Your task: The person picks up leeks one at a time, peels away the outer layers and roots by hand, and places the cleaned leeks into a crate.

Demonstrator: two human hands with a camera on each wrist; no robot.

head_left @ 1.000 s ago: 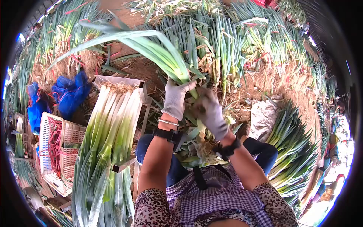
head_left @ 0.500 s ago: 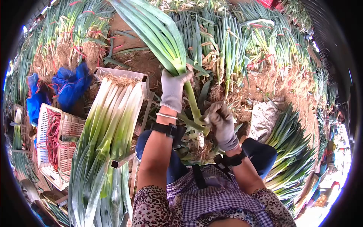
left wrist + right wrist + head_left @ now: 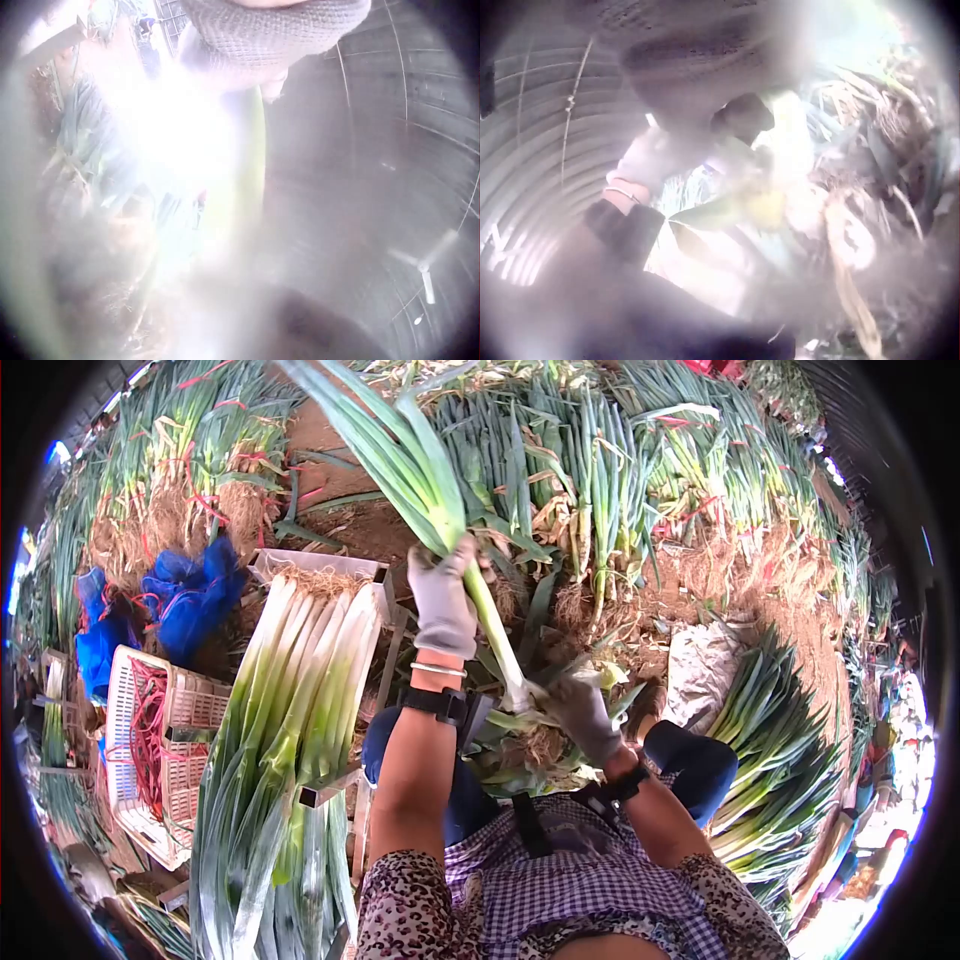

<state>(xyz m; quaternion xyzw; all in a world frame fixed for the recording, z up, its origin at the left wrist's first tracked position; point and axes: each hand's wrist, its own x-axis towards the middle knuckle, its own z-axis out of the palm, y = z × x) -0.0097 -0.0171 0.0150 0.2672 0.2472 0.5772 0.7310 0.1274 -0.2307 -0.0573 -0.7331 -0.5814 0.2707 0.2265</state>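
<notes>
1. Since a second ago, the left hand [image 3: 443, 603] has lifted the leek [image 3: 487, 628] higher, and the leaves now point up and away from the person. The right hand [image 3: 583, 712] has slid down to the root end.
2. The left hand wears a pale glove. Its fingers are curled around the leek stalk just below the green leaves.
3. The right hand wears a pale glove too. Its fingers are curled around the bottom of the leek, where loose outer leaves hang off.
4. The leek stands tilted between the two hands, over the person's knees [image 3: 690, 758].
5. In the left wrist view the gloved hand [image 3: 270, 37] is at the top and the pale green stalk [image 3: 251, 161] runs down from it. The rest is too bright and blurry to tell.
6. In the right wrist view the picture is foggy. The peeled leaves [image 3: 780, 210] show near the middle.
7. Left of the leek lies a tray [image 3: 322, 562] full of clean white leeks [image 3: 290, 690].
8. Left of the tray sits a white basket [image 3: 195, 712] with red ties [image 3: 150, 730] in it.
9. Behind the basket lie blue net bags [image 3: 190, 595].
10. Many more leek piles [image 3: 600, 470] lie on the dirt [image 3: 370, 540] behind the leek.
</notes>
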